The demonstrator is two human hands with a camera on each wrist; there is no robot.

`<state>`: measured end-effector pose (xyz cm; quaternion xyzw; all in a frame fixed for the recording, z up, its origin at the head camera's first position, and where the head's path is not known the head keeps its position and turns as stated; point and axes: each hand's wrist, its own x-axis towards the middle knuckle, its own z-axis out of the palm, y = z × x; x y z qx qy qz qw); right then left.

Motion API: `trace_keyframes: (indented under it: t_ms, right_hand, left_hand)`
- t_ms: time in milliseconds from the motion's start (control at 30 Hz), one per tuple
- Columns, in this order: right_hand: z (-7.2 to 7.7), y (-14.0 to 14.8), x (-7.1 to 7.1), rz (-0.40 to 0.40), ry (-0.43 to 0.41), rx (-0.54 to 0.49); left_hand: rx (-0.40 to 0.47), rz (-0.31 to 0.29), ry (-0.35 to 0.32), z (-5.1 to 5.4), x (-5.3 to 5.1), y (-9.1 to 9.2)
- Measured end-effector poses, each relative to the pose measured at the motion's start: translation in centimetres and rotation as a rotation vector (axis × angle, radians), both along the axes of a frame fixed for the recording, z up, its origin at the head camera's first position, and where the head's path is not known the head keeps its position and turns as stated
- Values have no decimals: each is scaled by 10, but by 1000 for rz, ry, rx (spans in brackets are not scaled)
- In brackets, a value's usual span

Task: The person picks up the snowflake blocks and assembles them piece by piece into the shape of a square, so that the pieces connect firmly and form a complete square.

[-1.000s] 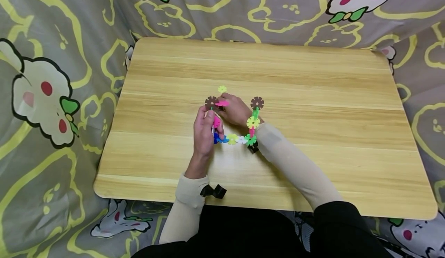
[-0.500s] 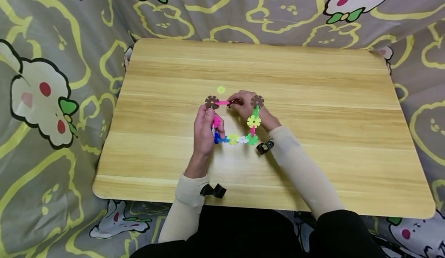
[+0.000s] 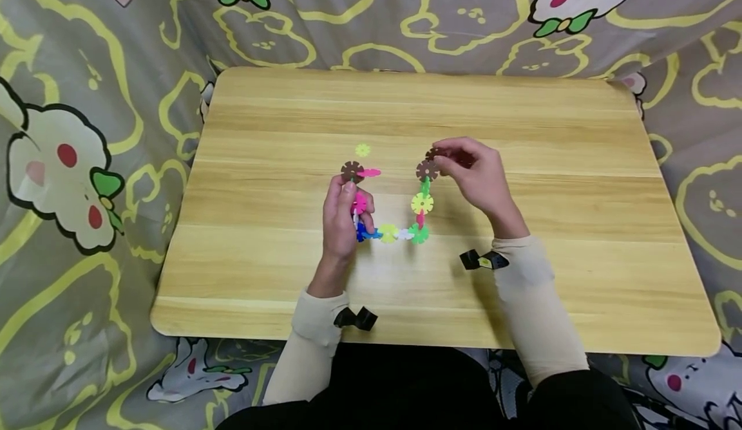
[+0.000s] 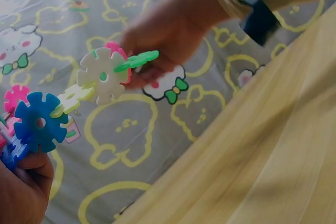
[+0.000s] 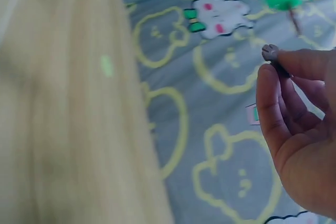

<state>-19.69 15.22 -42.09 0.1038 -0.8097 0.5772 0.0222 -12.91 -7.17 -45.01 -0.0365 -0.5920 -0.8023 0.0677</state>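
My left hand (image 3: 341, 217) holds the left side of a U-shaped chain of interlocking snowflake discs (image 3: 388, 233) above the table. The chain mixes blue, yellow, white, green and pink discs. A brown disc (image 3: 351, 172) with a pink disc (image 3: 369, 173) slotted into it tops the left arm; another brown disc (image 3: 427, 170) tops the right arm. Beside that right end, my right hand (image 3: 481, 176) pinches a loose-looking brown disc (image 5: 270, 52) between thumb and forefinger. Whether the two brown discs touch, I cannot tell. In the left wrist view a white disc (image 4: 103, 76) partly covers the right hand.
A single yellow-green disc (image 3: 362, 150) lies on the wooden table (image 3: 278, 127) beyond the chain. A patterned grey curtain (image 3: 359, 24) hangs behind the table and on both sides. Black wrist cameras are strapped to both sleeves.
My right hand has moved right, from the pink disc at the chain's left end to the brown disc at its right end, carrying a brown disc. The left hand stays nearly still.
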Motion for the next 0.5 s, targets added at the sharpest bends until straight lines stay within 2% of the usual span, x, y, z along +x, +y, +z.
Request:
trace_keyframes:
  t_ms: [133,300,500]
  right_hand:
    - [17,-2,12,3,40,-118]
    - [30,-9,20,17,134,-112]
    - [40,-10,22,-58,220,-261]
  left_hand:
    - [-9,0,1,0,0,1]
    - [-29,16,0,0,-1,1]
    - [-40,26,13,1,-1,0]
